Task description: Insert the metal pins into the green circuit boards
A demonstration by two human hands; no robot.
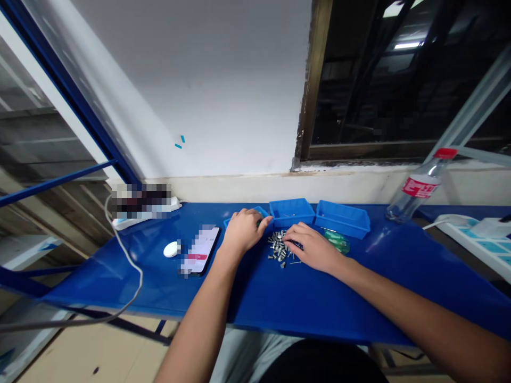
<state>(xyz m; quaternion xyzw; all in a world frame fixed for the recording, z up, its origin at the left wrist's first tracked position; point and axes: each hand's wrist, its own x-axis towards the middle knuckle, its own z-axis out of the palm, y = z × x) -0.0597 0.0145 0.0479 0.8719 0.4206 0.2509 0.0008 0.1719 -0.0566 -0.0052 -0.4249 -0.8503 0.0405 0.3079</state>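
A pile of small silver screws (278,250) lies on the blue table between my hands. My right hand (309,244) is at the right side of the pile, its fingers bent and pressed together over the screws; what they pinch is too small to name. My left hand (244,230) is over the left blue tray (227,222), covering much of it, with the thumb apart from the other fingers and nothing seen between them. The middle blue tray (291,218) has a few small pieces in it. Another blue tray (343,221) stands to its right.
On the blue table (319,303), a green transparent object (337,241) lies beyond my right wrist. A phone (200,250) and a white oval object (171,249) are at the left, near a cable (133,260). A plastic bottle (419,189) and a power strip (479,239) are at the right.
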